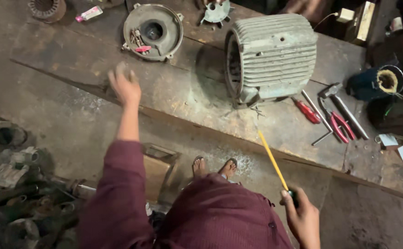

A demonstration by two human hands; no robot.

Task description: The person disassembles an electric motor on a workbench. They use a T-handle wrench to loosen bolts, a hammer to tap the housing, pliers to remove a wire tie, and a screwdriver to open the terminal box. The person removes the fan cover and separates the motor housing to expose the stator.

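The right hand sits low at the person's side, fingers clamped around the black case of a tape measure. From that case the yellow blade runs stiff and straight, its long axis slanting up and to the left, with the far tip pointing at the base of the ribbed motor housing; whether the tip touches the housing I cannot tell. The forearm stays close to the maroon garment.

The left hand is stretched out ahead on a straight arm in a maroon sleeve, palm down, fingers spread apart and holding nothing. It is over the near edge of the worktop, a rough, stained slab. Whether it rests on the surface or hovers is unclear because of blur.

Beyond the left hand lies a round end cover, dished side up like a shallow bowl, with a few small parts and a pink object in it near its rim. The motor housing lies on its side, its open end facing left and its axis running across the worktop. To its right lie a red-handled screwdriver, red-handled pliers and a hammer, close together. Two bare feet in sandals stand on the floor below.
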